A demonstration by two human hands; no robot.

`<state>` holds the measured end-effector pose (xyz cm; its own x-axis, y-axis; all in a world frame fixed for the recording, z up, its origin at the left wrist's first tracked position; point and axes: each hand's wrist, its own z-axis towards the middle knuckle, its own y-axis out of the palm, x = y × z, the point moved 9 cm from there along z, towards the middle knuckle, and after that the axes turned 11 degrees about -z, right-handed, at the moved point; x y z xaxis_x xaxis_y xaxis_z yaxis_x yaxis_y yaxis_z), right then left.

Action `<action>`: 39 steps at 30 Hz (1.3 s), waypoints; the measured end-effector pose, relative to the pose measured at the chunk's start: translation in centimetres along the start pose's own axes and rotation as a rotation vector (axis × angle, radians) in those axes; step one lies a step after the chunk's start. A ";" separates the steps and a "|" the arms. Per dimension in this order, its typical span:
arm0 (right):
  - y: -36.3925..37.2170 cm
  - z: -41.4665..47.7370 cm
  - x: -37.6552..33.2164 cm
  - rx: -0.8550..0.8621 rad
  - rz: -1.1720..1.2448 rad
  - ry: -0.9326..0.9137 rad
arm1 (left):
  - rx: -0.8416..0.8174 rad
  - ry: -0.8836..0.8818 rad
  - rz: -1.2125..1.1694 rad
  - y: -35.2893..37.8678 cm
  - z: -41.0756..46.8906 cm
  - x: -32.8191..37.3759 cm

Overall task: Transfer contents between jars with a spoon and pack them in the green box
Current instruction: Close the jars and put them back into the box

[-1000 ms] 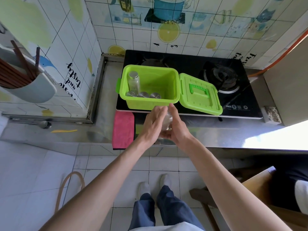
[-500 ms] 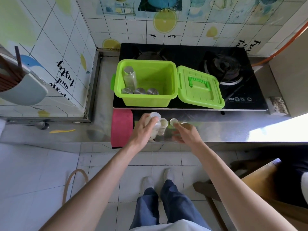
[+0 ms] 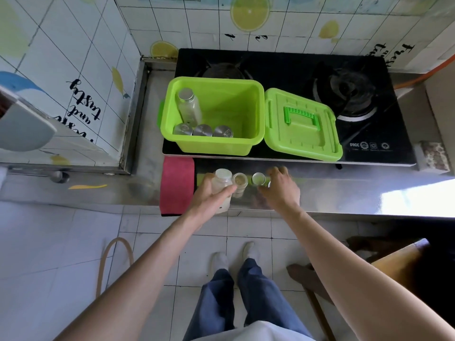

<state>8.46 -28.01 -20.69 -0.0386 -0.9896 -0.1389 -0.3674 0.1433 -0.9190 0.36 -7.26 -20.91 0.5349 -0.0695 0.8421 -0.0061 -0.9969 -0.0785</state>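
Observation:
The green box (image 3: 211,143) stands open on the left of the black stove, its lid (image 3: 300,124) flipped out to the right. Inside are one tall capped jar (image 3: 188,104) and three small capped jars (image 3: 202,130) along the near wall. On the steel counter, my left hand (image 3: 209,198) grips a tall clear jar (image 3: 222,180) with no cap on it. A small open jar (image 3: 240,180) with brownish contents stands right beside it. My right hand (image 3: 280,190) holds a round metal lid (image 3: 258,178) at its thumb and fingertips, low over the counter.
A red cloth (image 3: 176,185) hangs over the counter edge left of the jars. A metal spoon (image 3: 57,175) and a yellow strip (image 3: 87,186) lie on the ledge at far left. A sponge (image 3: 433,156) sits right of the stove (image 3: 344,94). A wooden chair (image 3: 394,257) stands at lower right.
My hands, together on the tall jar a second ago, have parted. The left keeps the jar, now set low on the counter. The right has carried the lid off to the right.

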 end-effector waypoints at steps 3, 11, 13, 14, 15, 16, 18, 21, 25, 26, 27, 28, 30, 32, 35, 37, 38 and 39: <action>0.6 1.3 -0.9 -0.010 -0.100 -0.046 | -0.004 -0.006 0.001 -0.1 0.1 0.1; 2.1 2.9 -1.9 -0.043 -0.189 -0.088 | 0.084 -0.008 0.011 -1.1 -0.6 0.9; 2.3 3.1 -2.1 -0.038 -0.190 -0.104 | 0.086 -0.016 0.017 -1.3 -0.8 1.0; 2.3 3.1 -2.2 -0.037 -0.185 -0.116 | 0.093 -0.014 0.022 -1.4 -0.9 1.2; 2.2 3.1 -2.3 -0.036 -0.177 -0.129 | 0.106 -0.015 0.027 -1.6 -1.0 1.3; 2.0 2.9 -2.3 -0.032 -0.168 -0.136 | 0.120 -0.020 0.030 -1.7 -1.2 1.4; 1.6 2.5 -2.1 -0.013 -0.135 -0.135 | 0.127 -0.017 0.025 -1.7 -1.2 1.7; 0.9 1.6 -1.8 -0.004 -0.044 -0.119 | 0.128 0.001 0.032 -1.7 -1.2 2.3; -1.2 0.1 -1.3 0.016 0.052 -0.099 | 0.104 0.030 0.029 -1.4 -1.5 3.2; -2.1 -0.5 -1.1 0.036 0.085 -0.095 | 0.096 0.040 0.028 -1.4 -1.8 3.6; -3.0 -1.0 -1.0 0.063 0.115 -0.101 | 0.086 0.050 0.027 -1.3 -1.9 4.0; -3.9 -1.5 -1.1 0.100 0.141 -0.116 | 0.082 0.057 0.031 -1.4 -2.1 4.4; -5.8 -2.7 -1.6 0.164 0.200 -0.159 | 0.061 0.088 0.040 -1.5 -2.4 5.1; -7.5 -3.8 -2.6 0.183 0.275 -0.230 | 0.042 0.116 0.036 -1.6 -2.8 6.0; -9.2 -4.8 -4.6 0.136 0.377 -0.332 | 0.017 0.135 0.006 -1.5 -3.3 6.8; -9.9 -5.3 -5.8 0.105 0.405 -0.369 | -0.010 0.145 -0.028 -1.3 -3.4 7.2; -10.3 -5.5 -6.4 0.099 0.414 -0.384 | -0.023 0.156 -0.038 -1.3 -3.8 7.7; -10.7 -5.8 -6.9 0.095 0.418 -0.397 | -0.034 0.166 -0.040 -1.3 -3.9 8.0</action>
<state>7.26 -22.81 -7.79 0.1955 -0.7697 -0.6078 -0.3105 0.5393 -0.7828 1.35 -6.63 -11.95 0.3883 -0.0323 0.9210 -0.0180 -0.9995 -0.0274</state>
